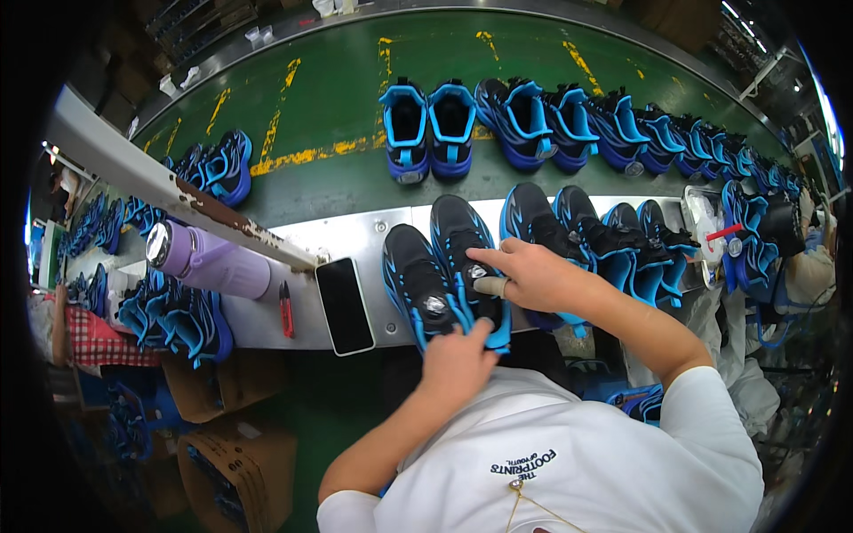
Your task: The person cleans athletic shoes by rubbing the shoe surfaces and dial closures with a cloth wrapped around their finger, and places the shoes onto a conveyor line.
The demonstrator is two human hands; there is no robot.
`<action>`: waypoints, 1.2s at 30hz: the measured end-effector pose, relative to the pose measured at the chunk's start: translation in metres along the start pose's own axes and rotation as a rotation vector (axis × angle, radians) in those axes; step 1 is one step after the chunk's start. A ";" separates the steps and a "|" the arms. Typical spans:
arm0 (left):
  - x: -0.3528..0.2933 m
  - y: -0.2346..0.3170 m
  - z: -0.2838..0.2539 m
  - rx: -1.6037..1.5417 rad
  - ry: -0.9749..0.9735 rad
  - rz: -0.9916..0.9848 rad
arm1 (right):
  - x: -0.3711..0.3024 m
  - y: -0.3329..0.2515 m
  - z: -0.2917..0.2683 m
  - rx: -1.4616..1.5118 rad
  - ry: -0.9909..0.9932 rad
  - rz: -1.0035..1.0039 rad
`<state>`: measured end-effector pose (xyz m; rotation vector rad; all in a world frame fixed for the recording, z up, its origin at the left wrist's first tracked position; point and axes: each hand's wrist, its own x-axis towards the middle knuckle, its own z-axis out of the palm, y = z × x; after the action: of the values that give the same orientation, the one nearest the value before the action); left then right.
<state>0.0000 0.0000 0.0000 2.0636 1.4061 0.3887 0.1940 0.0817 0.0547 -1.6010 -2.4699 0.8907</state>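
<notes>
Side by side on the metal bench in front of me lie two black and blue sneakers, the left sneaker (410,258) and the right sneaker (457,219), toes pointing away. Each has a round silver dial on its tongue. My right hand (531,274) has its index finger and wrapped thumb around the dial (477,270) of the right sneaker. At the heel end, my left hand (455,360) is closed at the right sneaker's blue collar; its fingers are partly hidden.
A black-screened phone (345,306), a red cutter (286,309) and a purple bottle (213,260) stand left. More sneakers (533,218) line the bench to the right. A green conveyor belt (338,107) carries paired sneakers (405,129). A rusty white post (213,209) slants at left.
</notes>
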 end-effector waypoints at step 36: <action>-0.005 -0.022 -0.067 -0.392 -0.063 0.067 | -0.055 0.011 -0.016 0.040 -0.184 -0.179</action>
<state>-0.0553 0.0220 0.0387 1.7874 1.1216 0.5723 0.2337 0.0443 0.0766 -1.3145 -2.6457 1.0958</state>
